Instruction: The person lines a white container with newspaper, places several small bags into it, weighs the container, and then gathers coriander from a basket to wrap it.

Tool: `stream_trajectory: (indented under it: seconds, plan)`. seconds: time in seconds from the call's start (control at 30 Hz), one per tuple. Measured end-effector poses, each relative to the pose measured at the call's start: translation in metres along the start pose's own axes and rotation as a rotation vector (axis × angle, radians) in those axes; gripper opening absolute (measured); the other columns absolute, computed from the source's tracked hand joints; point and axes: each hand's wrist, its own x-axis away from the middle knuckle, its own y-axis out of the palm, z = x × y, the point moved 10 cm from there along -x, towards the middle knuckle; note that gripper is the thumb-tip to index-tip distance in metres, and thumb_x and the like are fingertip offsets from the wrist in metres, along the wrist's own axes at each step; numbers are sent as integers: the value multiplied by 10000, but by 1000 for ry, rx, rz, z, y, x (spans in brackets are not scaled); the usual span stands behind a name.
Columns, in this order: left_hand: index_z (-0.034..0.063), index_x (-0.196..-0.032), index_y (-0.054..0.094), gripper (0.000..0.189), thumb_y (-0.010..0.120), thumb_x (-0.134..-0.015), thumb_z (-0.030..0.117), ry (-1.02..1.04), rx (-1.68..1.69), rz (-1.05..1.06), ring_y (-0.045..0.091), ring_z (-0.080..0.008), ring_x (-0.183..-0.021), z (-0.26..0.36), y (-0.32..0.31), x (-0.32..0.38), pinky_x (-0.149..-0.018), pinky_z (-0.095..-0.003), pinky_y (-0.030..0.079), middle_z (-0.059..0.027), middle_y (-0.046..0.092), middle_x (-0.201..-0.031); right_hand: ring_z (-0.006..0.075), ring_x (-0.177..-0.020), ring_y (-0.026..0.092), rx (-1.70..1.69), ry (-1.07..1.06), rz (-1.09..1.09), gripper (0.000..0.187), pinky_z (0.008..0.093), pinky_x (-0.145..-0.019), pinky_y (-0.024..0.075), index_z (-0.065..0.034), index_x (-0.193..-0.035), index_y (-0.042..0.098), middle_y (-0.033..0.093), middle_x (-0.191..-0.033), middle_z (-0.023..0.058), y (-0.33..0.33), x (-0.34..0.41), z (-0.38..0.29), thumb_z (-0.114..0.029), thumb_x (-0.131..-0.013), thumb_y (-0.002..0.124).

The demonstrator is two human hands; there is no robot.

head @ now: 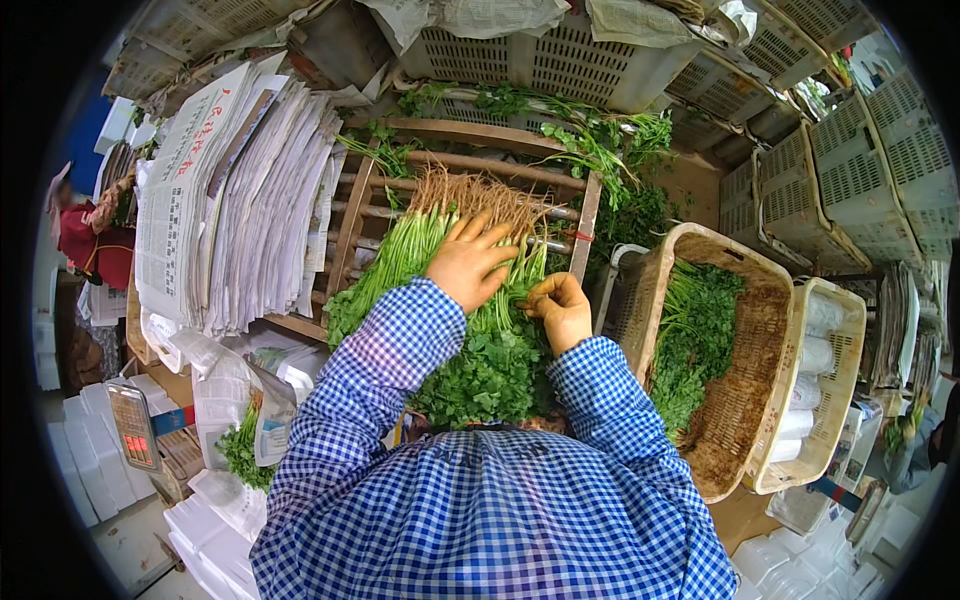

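A broad heap of coriander lies on a slatted wooden rack, its brown roots pointing away from me and its leaves towards my body. My left hand rests flat over the pale stems just below the roots, fingers spread. At the heap's right edge, my right hand is bent, thumb and fingers pinching some of the green stems or leaves. The tips of its fingers are partly hidden by the greens. Both forearms wear blue-checked sleeves.
A tall newspaper stack stands left of the rack. On the right are a dirty plastic crate holding more coriander and a crate of white rolls. A digital scale display stands lower left. Slatted crates line the back. A person is far left.
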Motion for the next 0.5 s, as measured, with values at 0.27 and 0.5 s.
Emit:
stream_trajectory:
  seconds: [0.27,0.5]
  plan:
    - [182,-1364,617,401,563,-992,323,285,147,-149,414,-353,-1444,44,26,-24,-1224,-569,271,-97,502,-1529,136,-850,680,208,-30,-4,204,277,-760,563,-18,-1152,650,714,-949,69,-7,1,23,-60,-955,684]
    - [226,-1299,685,359,530,-1016,384,252,-42,-388,415,-327,-1445,34,54,-24,-1239,-515,259,-74,533,-1504,304,-777,717,890,-507,-262,169,396,-696,579,-88,-1004,755,736,-869,115,22,72,-80,-161,-855,729]
